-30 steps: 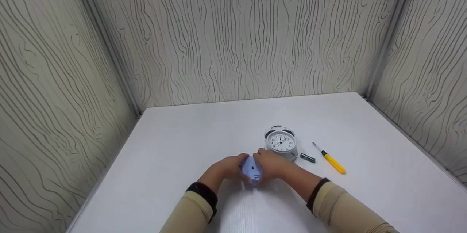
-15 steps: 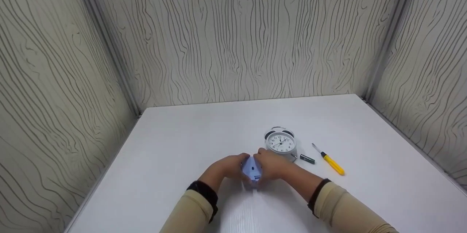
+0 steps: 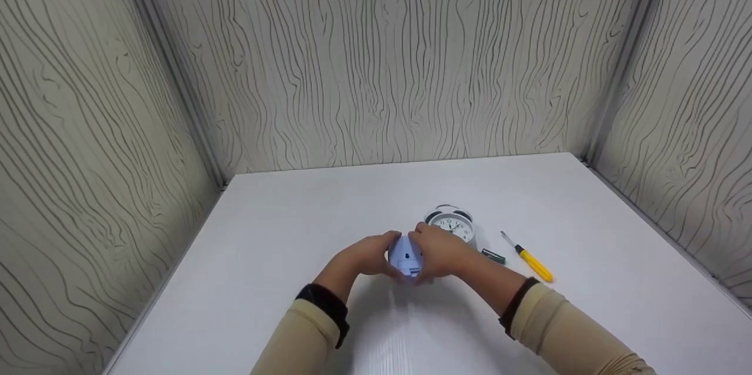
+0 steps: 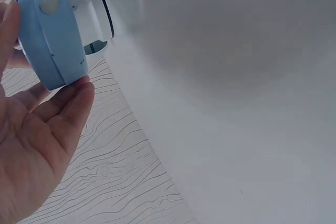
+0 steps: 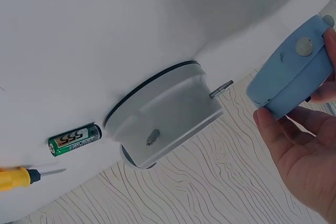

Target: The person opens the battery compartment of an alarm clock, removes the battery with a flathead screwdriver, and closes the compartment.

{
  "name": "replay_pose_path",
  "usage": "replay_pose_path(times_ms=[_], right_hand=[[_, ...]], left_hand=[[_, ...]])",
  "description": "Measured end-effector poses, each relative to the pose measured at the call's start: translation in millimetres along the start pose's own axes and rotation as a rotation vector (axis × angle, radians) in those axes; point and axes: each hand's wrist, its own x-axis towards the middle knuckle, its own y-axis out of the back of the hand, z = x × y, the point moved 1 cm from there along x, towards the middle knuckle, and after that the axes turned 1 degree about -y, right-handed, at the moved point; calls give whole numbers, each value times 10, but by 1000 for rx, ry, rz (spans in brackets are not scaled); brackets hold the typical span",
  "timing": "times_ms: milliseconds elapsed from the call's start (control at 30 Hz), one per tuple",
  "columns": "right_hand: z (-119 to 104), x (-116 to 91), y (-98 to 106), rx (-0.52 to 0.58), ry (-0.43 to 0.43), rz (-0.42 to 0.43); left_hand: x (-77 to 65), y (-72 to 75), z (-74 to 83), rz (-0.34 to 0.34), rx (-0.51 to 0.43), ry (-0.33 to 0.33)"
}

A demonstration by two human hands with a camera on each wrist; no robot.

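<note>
A white alarm clock [image 3: 463, 230] sits on the surface [image 3: 294, 228] just beyond the right hand [image 3: 442, 250], which hides part of its dial from the head view. A green battery [image 5: 75, 140] lies beside the clock, a yellow-handled screwdriver [image 3: 533, 263] farther right. Both hands, the left hand [image 3: 370, 254] opposite, curl their fingers round a light-blue case [image 5: 289, 69] above the surface.

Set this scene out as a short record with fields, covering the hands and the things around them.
Held: blue case
Left hand: grips its left side
Right hand: grips its right side
Clock: white, on the table, partly hidden in head view
Screwdriver: yellow handle, tip away from the person
Battery: green, between clock and screwdriver
</note>
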Motion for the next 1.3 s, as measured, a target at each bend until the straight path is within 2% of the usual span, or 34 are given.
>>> replay_pose_path(times_ms=[233, 400, 533, 700, 833, 933, 1100, 1200, 1300], right_hand=[[58, -19, -15, 53, -11, 25], [145, -43, 15, 156, -35, 84], [197, -57, 47, 305, -83, 135], [208, -61, 75, 561, -129, 194], [207, -47, 77, 779, -140, 215], [194, -39, 80, 879, -103, 220], [190, -51, 81, 1001, 26, 190], [144, -122, 166, 1057, 96, 151], [87, -185, 268, 1075, 122, 117]], left_hand=[[-16, -11, -32, 30, -41, -42], [-19, 22, -61, 96, -133, -132], [-21, 63, -60, 150, -242, -214], [-19, 115, -51, 197, -447, -301], [5, 122, -49, 204, -533, -324], [28, 103, -45, 198, -548, -338], [52, 75, -28, 188, -601, -403], [34, 101, 14, 195, -605, -430], [47, 113, 31, 208, -599, -431]])
